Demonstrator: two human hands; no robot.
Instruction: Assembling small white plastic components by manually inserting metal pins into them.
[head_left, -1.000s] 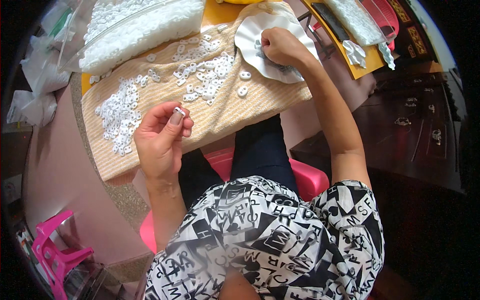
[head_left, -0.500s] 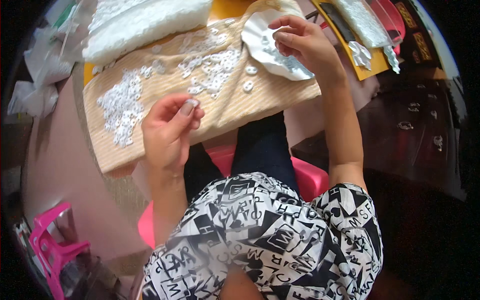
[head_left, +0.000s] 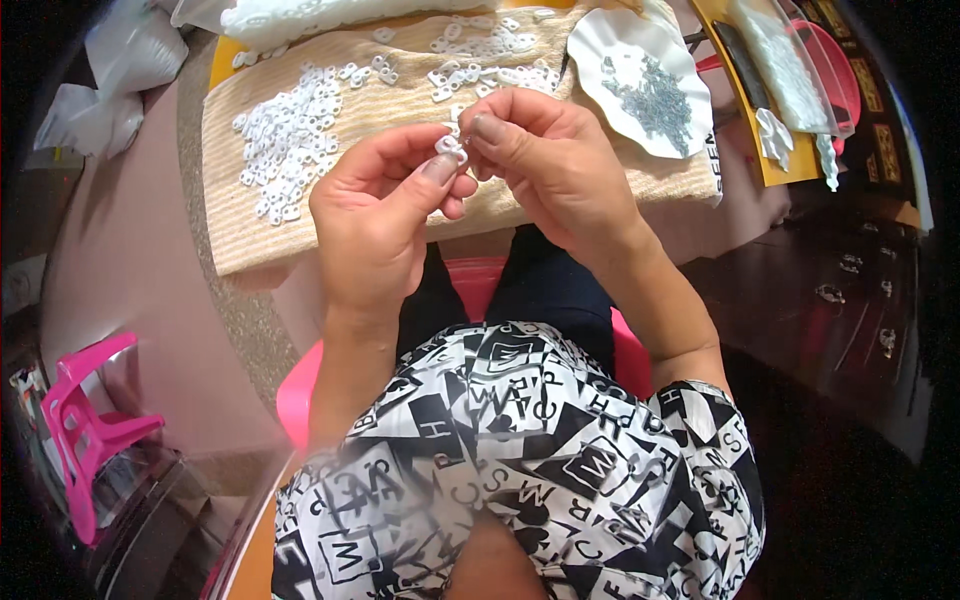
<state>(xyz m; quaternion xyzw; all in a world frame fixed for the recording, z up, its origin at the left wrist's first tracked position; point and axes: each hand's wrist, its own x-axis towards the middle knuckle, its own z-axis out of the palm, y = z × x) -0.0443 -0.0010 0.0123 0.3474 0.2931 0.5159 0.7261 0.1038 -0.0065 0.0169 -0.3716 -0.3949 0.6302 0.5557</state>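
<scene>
My left hand pinches a small white plastic piece with holes between thumb and forefinger. Right beside it, my right hand has its thumb and forefinger pressed together at the piece. Whatever those fingertips hold is too small to make out. Both hands are raised over the near edge of a striped beige cloth. On the cloth lie a heap of similar white pieces at the left and looser white pieces beyond my hands. To the right, a white wavy-rimmed dish holds many tiny grey metal parts.
At the far edge lies a clear bag of white pieces. A yellow board at the right carries a transparent pack and crumpled white paper. A pink plastic stool stands at lower left, with plastic bags at upper left.
My right hand has come from over the dish to meet the left hand. My left hand, still holding the white piece, has moved right and away from me. The view has shifted.
</scene>
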